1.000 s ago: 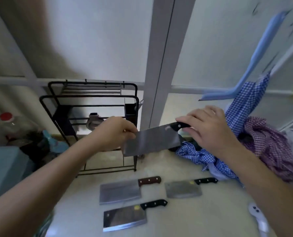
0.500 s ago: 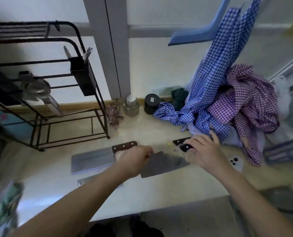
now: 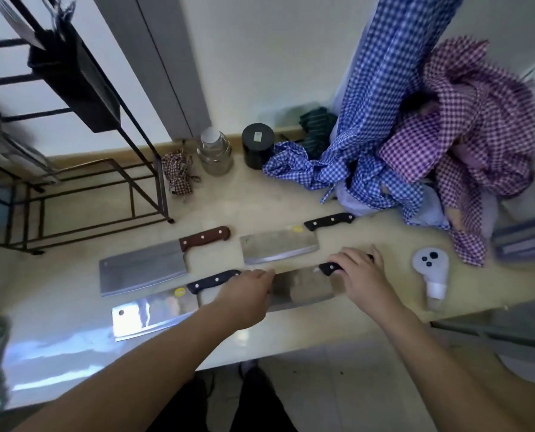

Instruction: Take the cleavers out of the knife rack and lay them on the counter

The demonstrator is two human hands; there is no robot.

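Note:
A black-handled cleaver (image 3: 302,288) lies flat on the pale counter (image 3: 260,210), held at both ends. My left hand (image 3: 244,296) grips the blade's left end, and my right hand (image 3: 358,272) is closed over its black handle. Three other cleavers lie on the counter: one with a brown handle (image 3: 144,269), one with a black handle behind (image 3: 278,246), and a shiny one at the front left (image 3: 154,313). The black wire knife rack (image 3: 82,169) stands at the back left, apart from both hands.
A glass jar (image 3: 214,154) and a black canister (image 3: 257,145) stand by the wall. Blue and purple checked cloths (image 3: 416,145) pile up at the right. A white bottle (image 3: 431,272) lies right of my right hand. The counter's front edge is just below the cleavers.
Both hands carried the cleaver from up beside the rack down to the counter, and it now rests flat in front of the other cleavers. The camera tilted downward.

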